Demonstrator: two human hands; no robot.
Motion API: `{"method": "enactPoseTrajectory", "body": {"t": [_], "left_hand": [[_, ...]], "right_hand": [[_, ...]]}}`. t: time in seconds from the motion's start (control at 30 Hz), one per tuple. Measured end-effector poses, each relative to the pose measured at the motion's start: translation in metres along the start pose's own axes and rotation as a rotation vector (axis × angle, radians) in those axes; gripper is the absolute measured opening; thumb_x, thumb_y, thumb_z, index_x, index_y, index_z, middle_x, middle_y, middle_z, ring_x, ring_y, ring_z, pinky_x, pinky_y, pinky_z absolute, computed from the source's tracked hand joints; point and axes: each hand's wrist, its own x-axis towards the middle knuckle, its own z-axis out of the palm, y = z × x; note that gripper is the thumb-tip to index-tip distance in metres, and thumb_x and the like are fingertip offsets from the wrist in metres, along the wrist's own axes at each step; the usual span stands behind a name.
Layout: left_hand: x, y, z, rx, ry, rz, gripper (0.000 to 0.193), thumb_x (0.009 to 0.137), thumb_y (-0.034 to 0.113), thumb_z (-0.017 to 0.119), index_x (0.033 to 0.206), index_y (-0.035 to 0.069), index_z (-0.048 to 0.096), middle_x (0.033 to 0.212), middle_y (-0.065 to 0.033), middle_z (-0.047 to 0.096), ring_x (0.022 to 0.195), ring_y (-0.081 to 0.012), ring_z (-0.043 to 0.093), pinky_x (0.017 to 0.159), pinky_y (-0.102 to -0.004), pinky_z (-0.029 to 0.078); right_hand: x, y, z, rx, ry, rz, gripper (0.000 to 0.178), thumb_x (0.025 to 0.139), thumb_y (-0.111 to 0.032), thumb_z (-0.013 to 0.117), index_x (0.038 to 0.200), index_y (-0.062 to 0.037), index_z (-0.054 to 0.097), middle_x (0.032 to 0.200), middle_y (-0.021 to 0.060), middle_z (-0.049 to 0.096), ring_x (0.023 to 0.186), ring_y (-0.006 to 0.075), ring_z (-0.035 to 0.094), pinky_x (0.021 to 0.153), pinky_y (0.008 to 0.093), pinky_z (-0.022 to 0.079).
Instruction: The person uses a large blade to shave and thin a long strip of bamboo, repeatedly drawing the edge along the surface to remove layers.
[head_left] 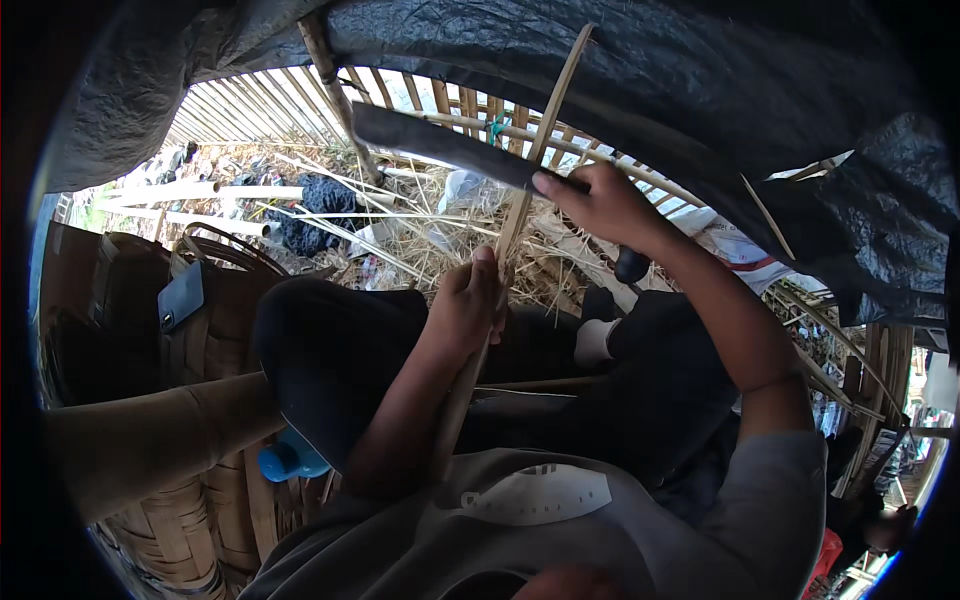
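My left hand (468, 308) is closed around a long pale bamboo strip (517, 217). The strip slants from beside my left forearm up past both hands, its thin end near the top of the view. My right hand (607, 205) grips the dark handle of a machete (440, 146). Its broad dark blade reaches to the upper left and meets the strip above my left hand. I cannot tell whether the edge has cut into the strip. The handle's rounded butt shows below my right hand.
A thick bamboo pole (160, 435) lies at my left, by a woven basket (175, 520), a blue bottle (290, 458) and a phone (181, 296). Straw and bamboo shavings (400, 230) litter the ground ahead, before a slatted bamboo fence (250, 105). Dark plastic sheeting (700, 80) hangs overhead.
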Motion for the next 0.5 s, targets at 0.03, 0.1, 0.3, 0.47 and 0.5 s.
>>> {"method": "enactPoseTrajectory", "body": {"t": [0.03,0.1,0.3,0.47,0.5], "left_hand": [[0.002,0.001,0.001,-0.019,-0.019,0.016,0.062,0.105,0.051,0.03,0.074,0.003,0.052,0.053,-0.0055,0.051,0.041,-0.0134,0.051,0.041,-0.0277,0.043],[0.005,-0.003,0.002,-0.108,-0.084,0.01,0.061,0.105,0.051,0.03,0.074,0.003,0.052,0.052,-0.0052,0.05,0.041,-0.0134,0.051,0.04,-0.0276,0.042],[0.003,-0.006,0.001,-0.314,-0.089,-0.106,0.058,0.106,0.05,0.03,0.088,0.002,0.057,0.049,-0.002,0.042,0.036,-0.0112,0.038,0.034,-0.0261,0.033],[0.006,-0.003,0.002,-0.293,-0.08,-0.113,0.058,0.105,0.051,0.031,0.088,0.002,0.057,0.047,-0.0026,0.042,0.034,-0.0122,0.038,0.033,-0.0263,0.033],[0.005,-0.005,0.001,-0.28,-0.091,-0.097,0.059,0.105,0.051,0.031,0.088,0.002,0.057,0.047,-0.0027,0.042,0.034,-0.0123,0.038,0.033,-0.0264,0.033]], "right_hand": [[0.007,0.002,-0.009,0.033,0.093,-0.013,0.061,0.094,-0.056,0.057,0.074,0.0008,0.065,0.056,0.0027,0.057,0.05,0.0101,0.053,0.049,0.0311,0.041],[0.01,0.007,-0.025,0.206,0.04,0.118,0.062,0.095,-0.059,0.055,0.068,-0.003,0.06,0.052,-0.0003,0.05,0.042,0.0093,0.047,0.044,0.0308,0.037],[-0.001,-0.002,0.009,0.055,0.05,-0.103,0.056,0.096,-0.053,0.056,0.071,-0.0032,0.059,0.049,-0.0035,0.045,0.04,0.0072,0.045,0.039,0.028,0.033],[0.015,0.001,-0.023,0.13,-0.033,0.106,0.067,0.092,-0.063,0.053,0.07,-0.0008,0.063,0.047,0.0006,0.049,0.042,0.0104,0.053,0.041,0.0302,0.041],[0.013,-0.003,-0.025,0.179,-0.024,0.115,0.066,0.093,-0.062,0.053,0.068,-0.0018,0.061,0.047,0.0009,0.049,0.041,0.01,0.053,0.04,0.0293,0.04]]}}
